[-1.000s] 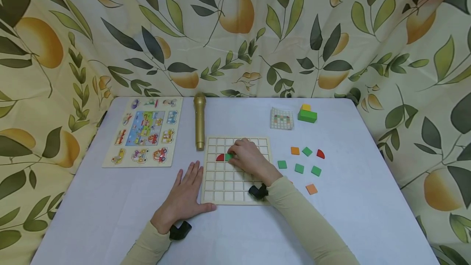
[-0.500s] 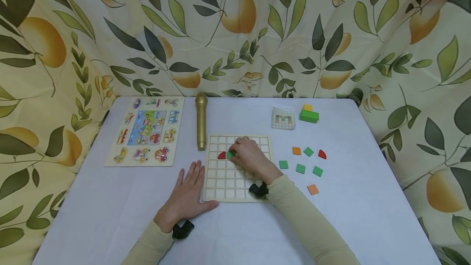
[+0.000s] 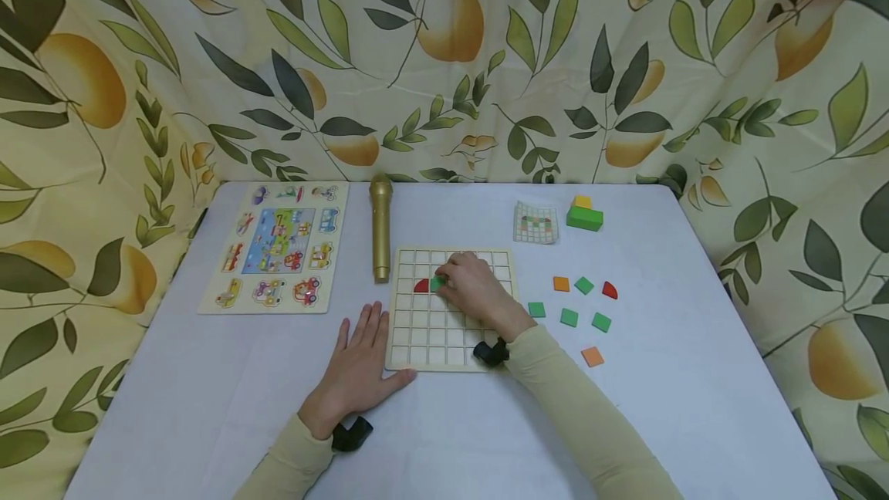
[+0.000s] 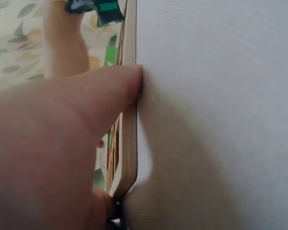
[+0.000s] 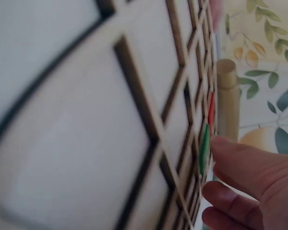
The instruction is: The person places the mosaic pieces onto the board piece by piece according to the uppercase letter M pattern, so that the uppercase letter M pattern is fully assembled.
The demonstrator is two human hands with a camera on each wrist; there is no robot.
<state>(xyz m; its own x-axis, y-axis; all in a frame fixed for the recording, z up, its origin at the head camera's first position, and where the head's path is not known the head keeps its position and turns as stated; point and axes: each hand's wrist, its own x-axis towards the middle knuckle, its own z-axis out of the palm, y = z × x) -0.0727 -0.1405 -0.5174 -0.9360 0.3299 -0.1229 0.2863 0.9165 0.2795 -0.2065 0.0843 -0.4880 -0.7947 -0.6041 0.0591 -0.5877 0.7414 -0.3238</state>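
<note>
A wooden grid board (image 3: 424,346) lies on the white table. In it a red quarter-circle tile (image 3: 421,285) sits left of a green square tile (image 3: 436,284). My right hand (image 3: 479,292) reaches over the board, thumb and fingertips pinching the green tile in its cell; the right wrist view shows the thumb tip right against the green tile (image 5: 204,149). My left hand (image 3: 357,373) lies flat at the board's lower left corner, fingers spread along the left edge. In the left wrist view its thumb (image 4: 120,86) presses against the board's near edge (image 4: 128,143).
Right of the board lie several loose tiles, green squares (image 3: 569,318), orange squares (image 3: 592,356) and a red piece (image 3: 610,290). Behind them are a pattern card (image 3: 535,223) and a green block (image 3: 585,218). A gold microphone-shaped stick (image 3: 380,234) and a vehicle picture board (image 3: 264,303) are at left.
The grid board has shifted away from me, toward the back of the table, with the red and green tiles in it. My right fingers stay at the green tile.
</note>
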